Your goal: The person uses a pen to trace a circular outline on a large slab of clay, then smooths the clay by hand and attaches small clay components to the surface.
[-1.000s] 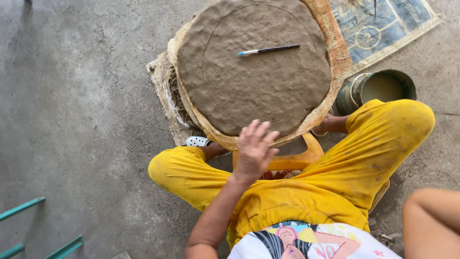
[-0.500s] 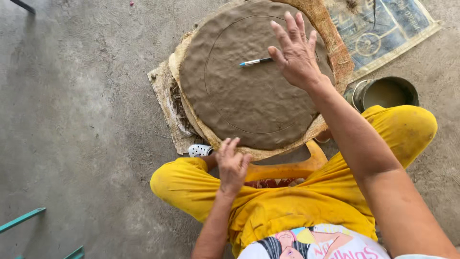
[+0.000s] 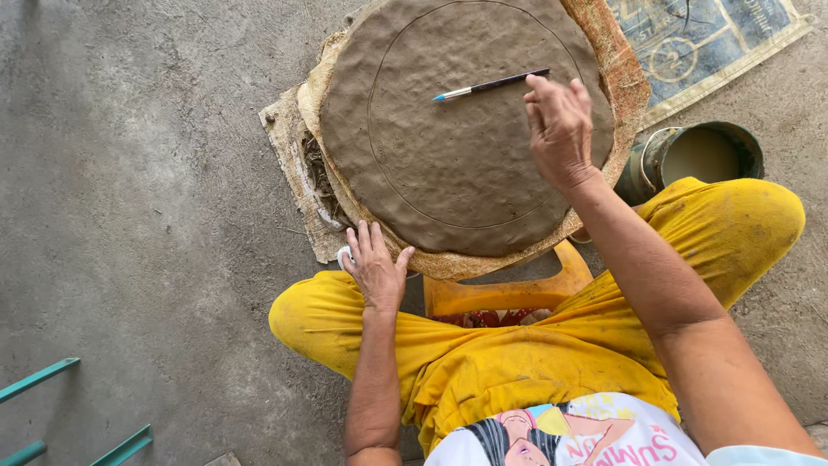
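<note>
A large round slab of brown clay (image 3: 448, 147) lies on a woven mat, with a circle scored into its surface. A thin dark stick tool with a blue tip (image 3: 490, 85) rests on the clay near the top. My right hand (image 3: 559, 125) hovers over the right side of the slab, fingers bent, fingertips at the tool's dark end, holding nothing. My left hand (image 3: 376, 269) rests flat on my yellow-trousered knee beside the slab's near edge, fingers spread.
A round tin bucket (image 3: 700, 157) with pale liquid stands at the right of the slab. A printed sack (image 3: 699, 43) lies on the concrete floor behind it. An orange plastic stool edge (image 3: 509, 289) shows between my legs. Teal metal bars (image 3: 52, 414) sit at bottom left.
My right arm came into view, reached over the slab, then drew back a little to the tool's end. My left hand dropped from mid-air onto my knee.
</note>
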